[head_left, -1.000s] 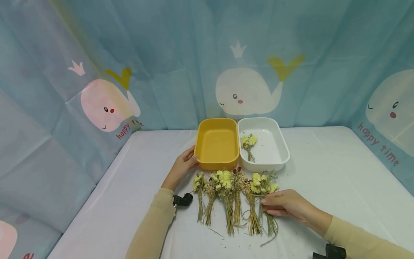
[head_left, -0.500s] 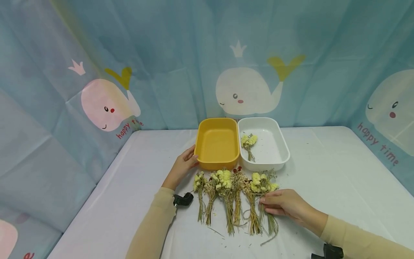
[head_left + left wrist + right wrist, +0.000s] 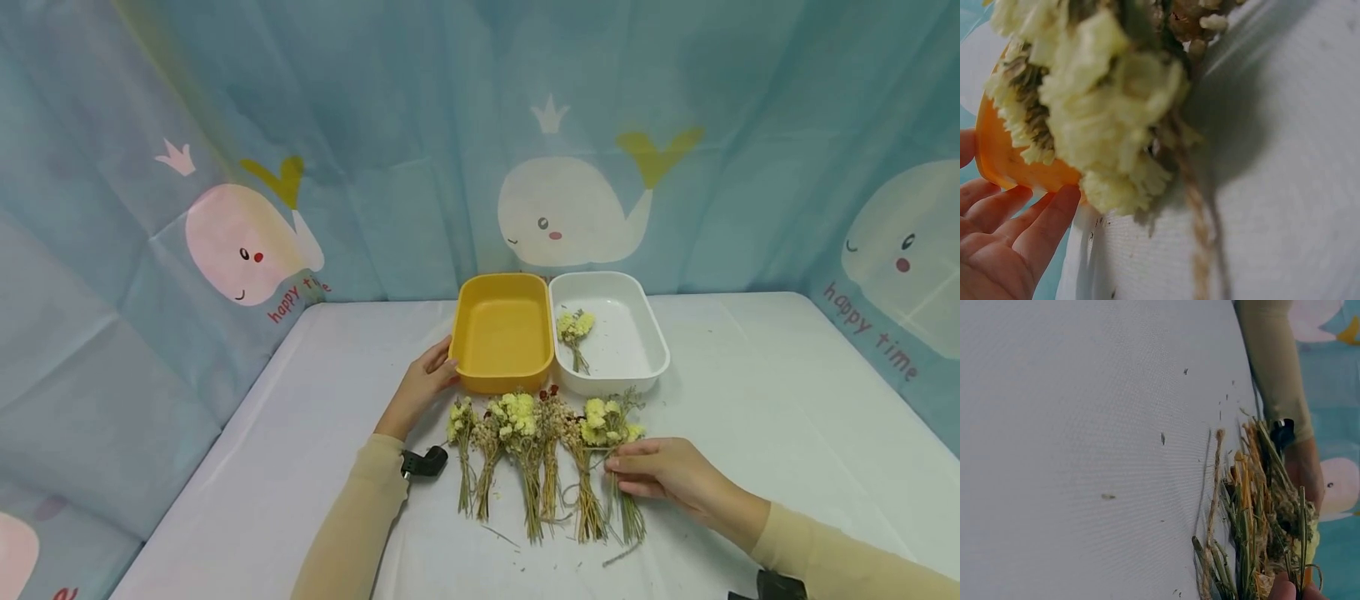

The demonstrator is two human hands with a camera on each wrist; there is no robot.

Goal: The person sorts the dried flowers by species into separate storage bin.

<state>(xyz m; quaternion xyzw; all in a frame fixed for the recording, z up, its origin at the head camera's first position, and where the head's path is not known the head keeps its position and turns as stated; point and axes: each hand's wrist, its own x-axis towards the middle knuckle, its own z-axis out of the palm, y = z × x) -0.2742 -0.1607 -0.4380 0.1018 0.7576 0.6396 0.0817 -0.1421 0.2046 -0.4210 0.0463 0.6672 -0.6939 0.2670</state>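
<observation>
My left hand (image 3: 420, 387) rests against the near left corner of a yellow tray (image 3: 491, 385); in the left wrist view its fairly straight fingers (image 3: 1047, 231) touch the outer wall. With thumb and fingers, my right hand (image 3: 667, 475) pinches the stems of the rightmost dried flower bunch (image 3: 630, 512), whose heads overlap yellow blooms beside it. Stems (image 3: 1302, 531) rise between the fingertips in the right wrist view. Several more tied bunches, including a large yellow one (image 3: 519, 417), lie in a row, heads toward the trays.
A white tray (image 3: 637, 333) stands right beside the yellow one, with a small yellow flower bunch (image 3: 576, 327) inside. Loose stem bits (image 3: 500, 536) and a piece of twine (image 3: 622, 554) lie on the white tablecloth (image 3: 750, 400). A blue whale-print curtain (image 3: 420, 167) hangs behind.
The right hand keeps its pinch on the rightmost bunch and has shifted only slightly. The left hand stays at the yellow tray.
</observation>
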